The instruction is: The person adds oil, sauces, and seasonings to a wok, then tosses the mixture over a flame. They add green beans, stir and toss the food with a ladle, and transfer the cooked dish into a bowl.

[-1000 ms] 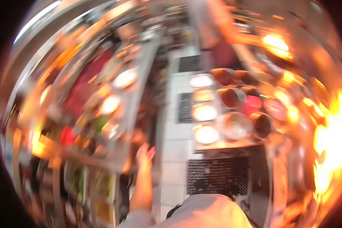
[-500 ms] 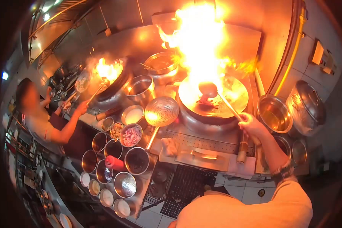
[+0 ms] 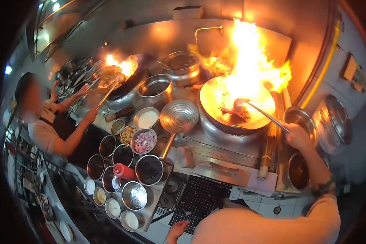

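My right hand (image 3: 299,136) is closed round the handle of a ladle (image 3: 266,114). The ladle's bowl is down in a wok (image 3: 205,110), against dark food (image 3: 234,114) that I cannot identify. Tall flames (image 3: 250,61) rise from the wok and hide its far side. My left hand (image 3: 177,231) hangs low beside my body, near the black floor mat (image 3: 199,199). Its fingers look curled, with nothing visible in them.
A perforated strainer (image 3: 179,116) lies left of the wok. Metal bowls (image 3: 149,170), sliced pink food (image 3: 144,141) and a red bottle (image 3: 123,171) stand nearby. A bamboo brush (image 3: 265,162) lies right. A co-worker (image 3: 57,130) handles another flaming wok (image 3: 128,87) at left.
The flames over my wok have shrunk. My right hand has drawn the ladle slightly rightward, and my left hand shows more at the bottom. The whole view has shifted slightly.
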Demonstrator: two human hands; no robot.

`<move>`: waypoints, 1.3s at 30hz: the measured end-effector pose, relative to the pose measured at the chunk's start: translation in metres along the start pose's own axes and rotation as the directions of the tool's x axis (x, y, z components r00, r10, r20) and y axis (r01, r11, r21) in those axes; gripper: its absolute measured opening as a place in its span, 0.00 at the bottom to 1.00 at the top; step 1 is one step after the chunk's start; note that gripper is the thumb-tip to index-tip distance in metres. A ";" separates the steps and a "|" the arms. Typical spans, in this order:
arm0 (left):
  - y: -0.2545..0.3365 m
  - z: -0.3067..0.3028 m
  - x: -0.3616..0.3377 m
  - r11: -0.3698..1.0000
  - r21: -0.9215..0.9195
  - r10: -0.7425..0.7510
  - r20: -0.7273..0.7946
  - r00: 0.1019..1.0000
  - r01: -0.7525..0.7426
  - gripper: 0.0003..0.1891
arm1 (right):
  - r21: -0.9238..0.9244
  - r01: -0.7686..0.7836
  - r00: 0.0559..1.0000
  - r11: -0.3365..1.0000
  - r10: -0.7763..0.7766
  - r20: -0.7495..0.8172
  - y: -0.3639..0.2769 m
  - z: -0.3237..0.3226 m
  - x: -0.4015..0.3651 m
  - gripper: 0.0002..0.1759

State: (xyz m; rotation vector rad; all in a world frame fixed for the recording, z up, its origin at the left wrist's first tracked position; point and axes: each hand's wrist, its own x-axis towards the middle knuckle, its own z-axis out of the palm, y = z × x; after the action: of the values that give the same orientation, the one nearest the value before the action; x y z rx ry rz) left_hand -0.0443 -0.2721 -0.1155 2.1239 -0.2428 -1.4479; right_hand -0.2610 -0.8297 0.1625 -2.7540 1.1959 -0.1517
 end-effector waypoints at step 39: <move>0.099 -0.417 0.091 0.799 -0.509 -0.127 -0.662 0.739 -0.320 0.19 | 0.801 -0.347 0.527 0.488 -0.605 0.597 -0.497 0.143 0.092 0.36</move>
State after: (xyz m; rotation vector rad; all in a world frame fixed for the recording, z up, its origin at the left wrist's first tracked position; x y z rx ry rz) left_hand 0.3844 -0.2530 -0.0243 1.8828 0.3411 -0.4830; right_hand 0.1796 -0.5487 0.1063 -1.5268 0.3251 0.4406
